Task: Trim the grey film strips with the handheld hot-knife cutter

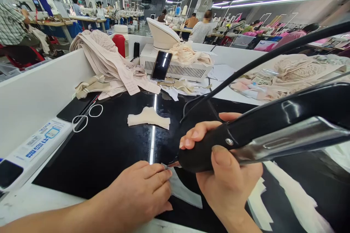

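My right hand (226,174) is wrapped round the rounded end of a black hand tool (273,120) with a long silver lever along its side. The tool runs off the right edge; its exact kind is not clear. A small coppery tip (174,164) sticks out by my left fingertips. My left hand (144,189) is closed, fingers together, on the end of a thin whitish strip of material (187,191) lying on the black mat (109,156). Part of the strip is hidden under my fingers. Beyond, a cream shaped piece (149,117) lies flat on the mat.
A black cable (246,67) arches across the right. White cut pieces (295,193) lie at lower right. Beige fabric strips (109,62), a phone (162,65) and a vented white box (188,71) stand behind the mat. A long white carton (38,149) lies left.
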`<state>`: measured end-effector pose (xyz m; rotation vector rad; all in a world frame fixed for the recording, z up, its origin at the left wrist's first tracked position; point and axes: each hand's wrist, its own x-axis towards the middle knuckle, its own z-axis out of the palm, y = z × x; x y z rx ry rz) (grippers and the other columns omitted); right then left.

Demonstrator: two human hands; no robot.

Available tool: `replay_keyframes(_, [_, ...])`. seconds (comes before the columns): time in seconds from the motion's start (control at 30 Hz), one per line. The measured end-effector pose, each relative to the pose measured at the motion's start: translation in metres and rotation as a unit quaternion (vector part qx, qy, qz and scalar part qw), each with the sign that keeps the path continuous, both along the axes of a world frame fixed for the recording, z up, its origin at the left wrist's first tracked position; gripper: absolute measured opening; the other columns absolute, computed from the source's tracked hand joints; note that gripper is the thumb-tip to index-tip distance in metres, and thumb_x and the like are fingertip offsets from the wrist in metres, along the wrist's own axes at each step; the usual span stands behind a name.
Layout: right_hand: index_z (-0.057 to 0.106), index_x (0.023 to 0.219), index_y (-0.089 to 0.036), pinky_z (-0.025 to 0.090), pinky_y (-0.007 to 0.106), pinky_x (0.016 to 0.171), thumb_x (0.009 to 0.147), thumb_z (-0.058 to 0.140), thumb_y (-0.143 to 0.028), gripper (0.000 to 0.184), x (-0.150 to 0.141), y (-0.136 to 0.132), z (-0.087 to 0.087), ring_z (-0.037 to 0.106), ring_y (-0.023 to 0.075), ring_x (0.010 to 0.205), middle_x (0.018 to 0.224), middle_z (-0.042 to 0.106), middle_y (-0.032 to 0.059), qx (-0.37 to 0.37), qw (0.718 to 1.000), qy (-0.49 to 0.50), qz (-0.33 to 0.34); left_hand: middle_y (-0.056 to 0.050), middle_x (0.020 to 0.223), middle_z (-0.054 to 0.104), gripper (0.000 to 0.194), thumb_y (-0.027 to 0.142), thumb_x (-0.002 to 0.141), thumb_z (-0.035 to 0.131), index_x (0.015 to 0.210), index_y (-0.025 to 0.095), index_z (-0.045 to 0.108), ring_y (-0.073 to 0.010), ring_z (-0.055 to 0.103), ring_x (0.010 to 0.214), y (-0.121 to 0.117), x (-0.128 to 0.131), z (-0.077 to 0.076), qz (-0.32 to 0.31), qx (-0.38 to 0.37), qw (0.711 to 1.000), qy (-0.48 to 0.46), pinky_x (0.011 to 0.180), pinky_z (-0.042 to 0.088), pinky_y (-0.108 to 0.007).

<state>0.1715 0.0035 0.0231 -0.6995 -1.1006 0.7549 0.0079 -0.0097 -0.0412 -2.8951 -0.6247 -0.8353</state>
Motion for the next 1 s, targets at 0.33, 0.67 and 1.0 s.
replay_keyframes(0.33, [0.058,0.117,-0.032,0.052,0.034,0.06,0.085,0.076,-0.04,0.038,-0.007,0.006,-0.003,0.06,0.0162,0.064,0.081,0.063,-0.0034,0.011,1.0,0.001,0.02,-0.003,0.117,0.073,0.024,0.036,0.104,0.054,0.101,0.015,0.065,-0.0169,0.065,0.111,0.0,-0.001,-0.006,0.001,0.016,1.0,0.003,0.082,0.051,-0.029])
replay_keyframes(0.67, [0.063,0.111,-0.029,0.059,0.037,0.067,0.076,0.085,-0.035,0.041,0.012,-0.011,0.02,0.067,0.0191,0.076,0.086,0.069,0.0001,-0.001,0.998,-0.046,-0.032,-0.006,0.118,0.072,0.027,0.04,0.102,0.056,0.109,0.015,0.064,-0.019,0.065,0.11,-0.002,-0.003,0.005,-0.011,-0.029,0.999,0.027,0.085,0.052,-0.03])
replay_keyframes(1.0, [0.061,0.103,-0.027,0.052,0.033,0.048,0.076,0.082,-0.04,0.036,0.037,-0.039,0.025,0.059,0.016,0.057,0.075,0.063,-0.0037,-0.007,0.994,-0.052,-0.093,-0.008,0.12,0.071,0.033,0.042,0.105,0.048,0.117,0.016,0.065,-0.0229,0.063,0.111,-0.005,-0.008,0.009,-0.021,-0.024,0.999,0.024,0.088,0.051,-0.035])
